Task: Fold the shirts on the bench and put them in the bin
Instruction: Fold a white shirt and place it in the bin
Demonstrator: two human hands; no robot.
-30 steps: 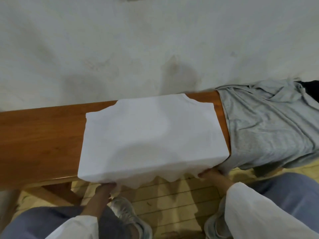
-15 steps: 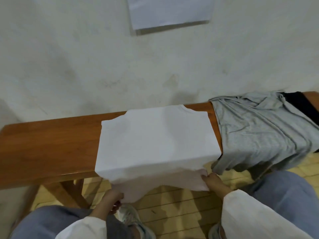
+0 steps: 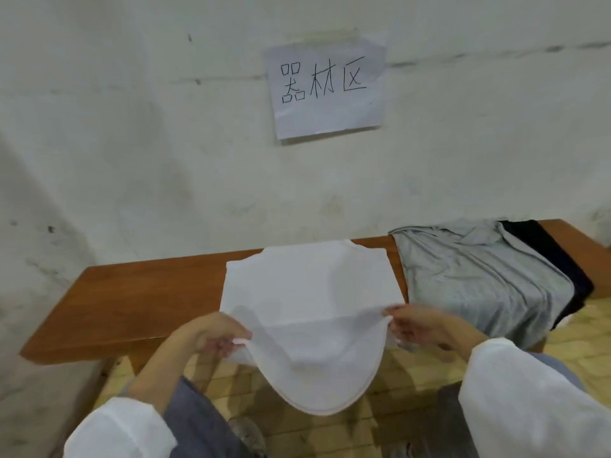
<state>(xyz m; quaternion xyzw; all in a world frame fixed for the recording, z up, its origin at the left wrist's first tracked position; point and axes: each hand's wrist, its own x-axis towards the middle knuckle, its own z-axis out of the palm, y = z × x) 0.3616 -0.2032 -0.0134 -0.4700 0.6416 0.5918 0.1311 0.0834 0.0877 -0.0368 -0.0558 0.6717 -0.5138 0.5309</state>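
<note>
L hand [image 3: 211, 338] & R hand [image 3: 420, 328] are each pinching a near side edge of the white shirt [image 3: 310, 285], fingers curled on cloth, prob. readying a far-ward fold. Shirt is lying mid-bench [image 3: 132, 299], collar pointing far, long axis running near-far, hem sagging off near edge.
</note>
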